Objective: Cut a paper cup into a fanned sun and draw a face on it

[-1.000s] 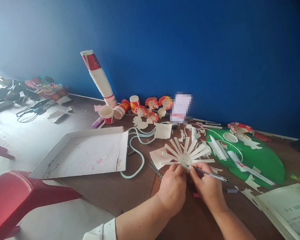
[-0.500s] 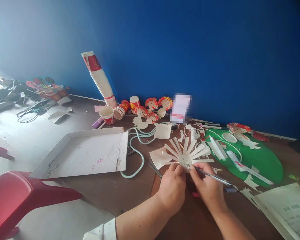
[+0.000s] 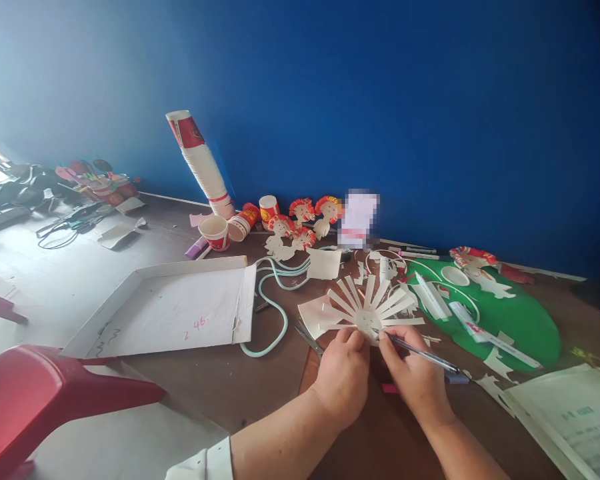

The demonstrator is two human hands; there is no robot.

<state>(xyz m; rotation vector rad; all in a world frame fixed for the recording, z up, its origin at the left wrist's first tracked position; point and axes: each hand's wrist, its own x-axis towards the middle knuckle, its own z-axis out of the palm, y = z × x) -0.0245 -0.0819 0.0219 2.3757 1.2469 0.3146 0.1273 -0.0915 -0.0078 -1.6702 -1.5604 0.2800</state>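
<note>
A paper cup cut into strips (image 3: 369,319) lies spread out like a sun, with a small face drawn on its round middle. My left hand (image 3: 344,373) is closed on its lower edge, the fingertips partly hidden from me. Held in my right hand (image 3: 417,370) is a pen (image 3: 425,353), its tip against the drawn face. Curved paper (image 3: 316,315) lies under the strips on the left, and the scissors (image 3: 309,337) are beside my left hand. Finished paper figures with red curled hair (image 3: 327,212) lean near the wall.
A tall leaning stack of paper cups (image 3: 205,167) and a loose cup (image 3: 214,231) stand at the back. The white box lid (image 3: 175,307) lies left, beside a pale cable (image 3: 283,320). Markers (image 3: 433,297) and scraps cover a green mat (image 3: 530,327). A red stool (image 3: 25,393) is at lower left.
The view has shifted slightly, so the table things sit a little lower or further left. Both hands keep their hold, and the pen tip stays at the face.
</note>
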